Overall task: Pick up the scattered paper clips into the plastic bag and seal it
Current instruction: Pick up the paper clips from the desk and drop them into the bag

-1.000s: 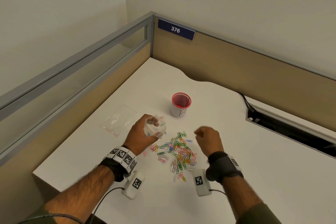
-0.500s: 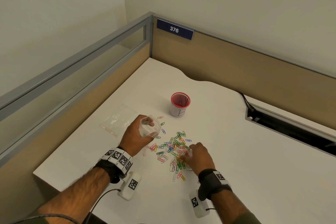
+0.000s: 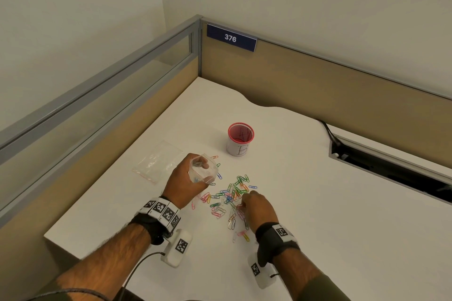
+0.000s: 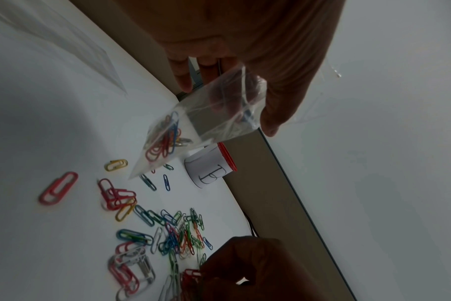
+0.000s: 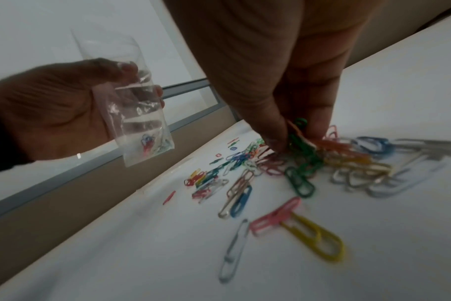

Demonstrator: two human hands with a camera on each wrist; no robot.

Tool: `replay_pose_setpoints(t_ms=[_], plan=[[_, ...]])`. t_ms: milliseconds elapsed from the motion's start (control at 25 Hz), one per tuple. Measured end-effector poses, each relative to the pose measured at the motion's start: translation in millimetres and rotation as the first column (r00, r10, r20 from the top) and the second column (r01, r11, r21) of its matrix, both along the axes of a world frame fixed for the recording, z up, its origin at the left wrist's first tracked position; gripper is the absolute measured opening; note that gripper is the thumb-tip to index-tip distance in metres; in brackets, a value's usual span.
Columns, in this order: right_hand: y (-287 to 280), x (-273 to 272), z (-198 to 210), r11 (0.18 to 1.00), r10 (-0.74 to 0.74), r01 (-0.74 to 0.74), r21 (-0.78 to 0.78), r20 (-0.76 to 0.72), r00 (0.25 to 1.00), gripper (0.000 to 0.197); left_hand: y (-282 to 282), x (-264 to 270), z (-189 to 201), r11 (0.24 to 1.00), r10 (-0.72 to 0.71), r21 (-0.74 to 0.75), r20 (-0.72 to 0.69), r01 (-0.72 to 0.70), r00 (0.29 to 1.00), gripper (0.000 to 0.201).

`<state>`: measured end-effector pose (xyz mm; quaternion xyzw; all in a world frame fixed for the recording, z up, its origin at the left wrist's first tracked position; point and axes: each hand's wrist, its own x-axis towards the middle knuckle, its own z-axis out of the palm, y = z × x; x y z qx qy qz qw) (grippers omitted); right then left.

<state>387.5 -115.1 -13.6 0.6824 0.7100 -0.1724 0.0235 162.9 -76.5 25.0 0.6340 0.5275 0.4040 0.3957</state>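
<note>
Paper clips (image 3: 232,199): assorted colours, scattered mid-tabletop (image 3: 318,215); a few already inside the plastic bag (image 3: 203,172). Plastic bag: small, clear, mouth up, held above the tabletop to the left of the pile, gripped by the left hand (image 3: 184,182). Right hand (image 3: 259,208): down on the pile, fingertips (image 5: 278,140) pinching several clips. Second clear bag (image 3: 159,165): flat, further left. Red-rimmed white cup (image 3: 240,139): upright behind the pile, marked "B".

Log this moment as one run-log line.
left hand: holds open plastic bag, some clips inside | right hand: pinching paper clips from pile | bag unsealed
</note>
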Motion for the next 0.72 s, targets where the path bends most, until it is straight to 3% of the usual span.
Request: replay_pose_setpoints(t_ms=[240, 400, 560, 720], plan=[[16.0, 16.6, 21.1, 0.982, -0.18, 0.187, 0.007, -0.247, 0.952, 0.016, 4.0, 3.6, -0.7, 1.0, 0.001, -0.027, -0.01, -0.001, 1.0, 0.042], [20.3, 15.3, 60.6, 0.958, -0.22, 0.283, 0.041, -0.527, 0.821, 0.008, 6.5, 8.2, -1.2, 0.999, -0.022, -0.031, -0.011, 0.021, 1.0, 0.043], [28.0, -4.8, 117.8, 0.941, -0.145, 0.319, 0.114, -0.715, 0.684, 0.007, 8.6, 13.8, -1.6, 0.998, -0.041, -0.038, -0.034, 0.04, 0.999, 0.043], [37.3, -33.7, 147.7, 0.944, -0.032, 0.264, 0.199, -0.74, 0.672, 0.01, 9.0, 18.0, -2.3, 0.998, -0.059, -0.008, -0.054, 0.059, 0.997, 0.04]])
